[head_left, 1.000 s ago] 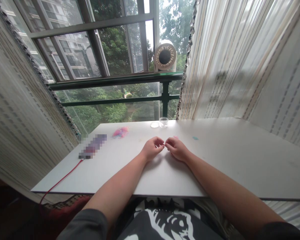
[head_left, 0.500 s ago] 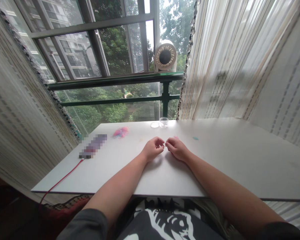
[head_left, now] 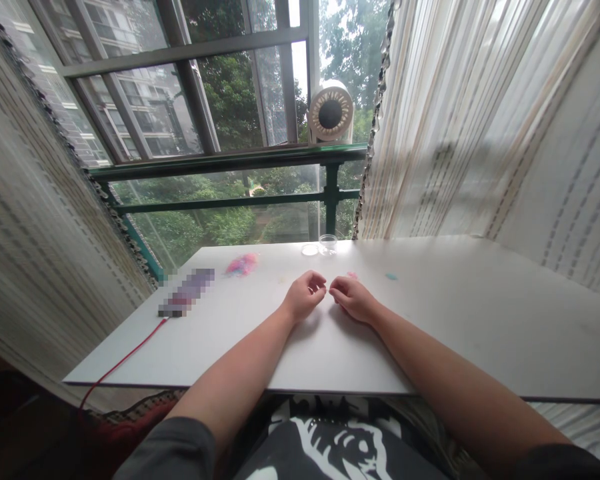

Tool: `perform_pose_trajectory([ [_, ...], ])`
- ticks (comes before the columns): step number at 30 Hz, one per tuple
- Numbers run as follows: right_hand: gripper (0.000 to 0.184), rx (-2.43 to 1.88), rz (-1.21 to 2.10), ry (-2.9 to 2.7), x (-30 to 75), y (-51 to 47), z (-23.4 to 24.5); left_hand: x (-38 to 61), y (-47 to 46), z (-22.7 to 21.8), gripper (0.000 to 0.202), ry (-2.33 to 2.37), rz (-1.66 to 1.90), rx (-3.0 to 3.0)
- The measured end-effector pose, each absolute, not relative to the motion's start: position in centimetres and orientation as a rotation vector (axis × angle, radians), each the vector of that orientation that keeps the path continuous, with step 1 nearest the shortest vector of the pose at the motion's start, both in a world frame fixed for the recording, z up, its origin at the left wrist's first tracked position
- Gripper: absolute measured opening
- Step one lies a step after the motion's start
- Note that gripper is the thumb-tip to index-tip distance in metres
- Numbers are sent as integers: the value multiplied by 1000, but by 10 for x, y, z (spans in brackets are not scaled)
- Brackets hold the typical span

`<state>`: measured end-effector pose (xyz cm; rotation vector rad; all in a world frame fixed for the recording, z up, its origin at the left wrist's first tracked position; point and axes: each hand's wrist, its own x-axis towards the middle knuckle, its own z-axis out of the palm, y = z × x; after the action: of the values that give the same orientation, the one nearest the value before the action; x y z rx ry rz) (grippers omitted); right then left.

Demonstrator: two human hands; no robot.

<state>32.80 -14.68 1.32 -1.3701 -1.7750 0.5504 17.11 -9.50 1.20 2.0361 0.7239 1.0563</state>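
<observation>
My left hand [head_left: 305,295] hovers low over the middle of the white table [head_left: 220,347], with thumb and fingertips pinched together. Facing it, a narrow gap away, my right hand [head_left: 353,298] is closed too, its fingers curled against the thumb. Whatever lies in either pinch is too small to make out. Just behind my right hand is a small pink bit [head_left: 352,274], with a teal clump [head_left: 391,276] farther right. A faint yellowish bit [head_left: 282,280] rests left of my left hand. A loose pink and blue heap of small pieces [head_left: 242,265] lies at the back left.
A clear round container [head_left: 328,245] and a flat clear lid [head_left: 310,250] stand at the table's back edge. At left lies a pixelated device [head_left: 187,293] with a red cable [head_left: 125,358] running off the front. A white fan [head_left: 331,112] sits by the window.
My fingertips have drawn slightly apart, with the left hand shifting a little up and left. The right hand has barely moved. The things on the table stay where they were.
</observation>
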Motion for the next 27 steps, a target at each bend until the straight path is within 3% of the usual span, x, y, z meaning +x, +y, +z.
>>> perform_pose_trajectory([
  [18, 13, -1394, 525, -1803, 323, -150, 18, 166, -91, 15, 11, 771, 1103, 2126],
  [27, 12, -1397, 556, -1815, 322, -149, 18, 154, -80, 24, 6, 846, 1375, 2065],
])
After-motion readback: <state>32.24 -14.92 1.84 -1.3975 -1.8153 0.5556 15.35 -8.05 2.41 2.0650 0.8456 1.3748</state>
